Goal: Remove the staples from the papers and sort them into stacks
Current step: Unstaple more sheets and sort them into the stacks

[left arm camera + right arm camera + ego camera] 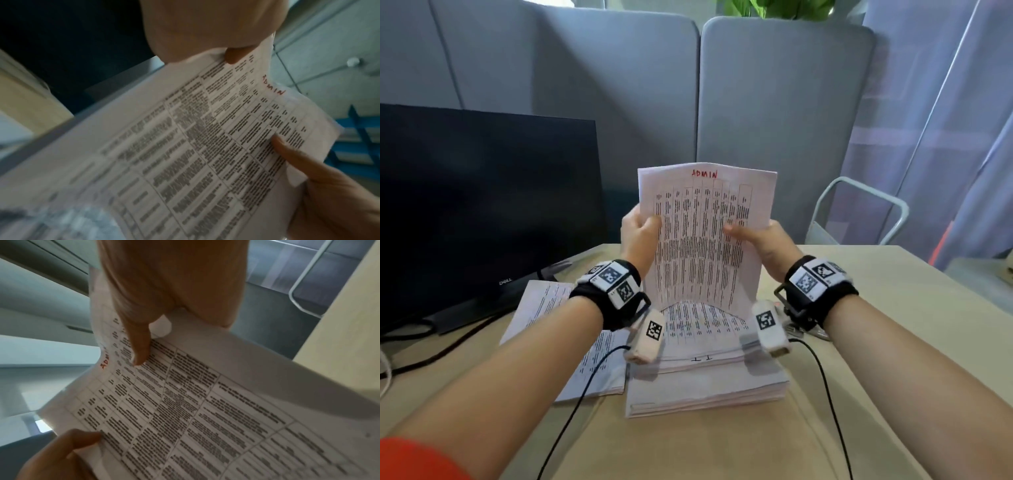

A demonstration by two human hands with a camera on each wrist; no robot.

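While heading is checked, ADMIN sheet (pixel 707 236) is held upright at frame centre above main stack (pixel 705 383). Left hand (pixel 638 236) grip pinches left edge; right hand (pixel 760 240) grip pinches right edge. Second stack (pixel 544 308) is kept lower left on surface (pixel 876 325), likely for sorting.

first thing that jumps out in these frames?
A printed sheet marked ADMIN in red, held upright mid-frame above the desk, left hand pinching its left edge and right hand its right edge. Below it sits a thick paper stack, a thinner stack to its left. A dark monitor fills the left side.
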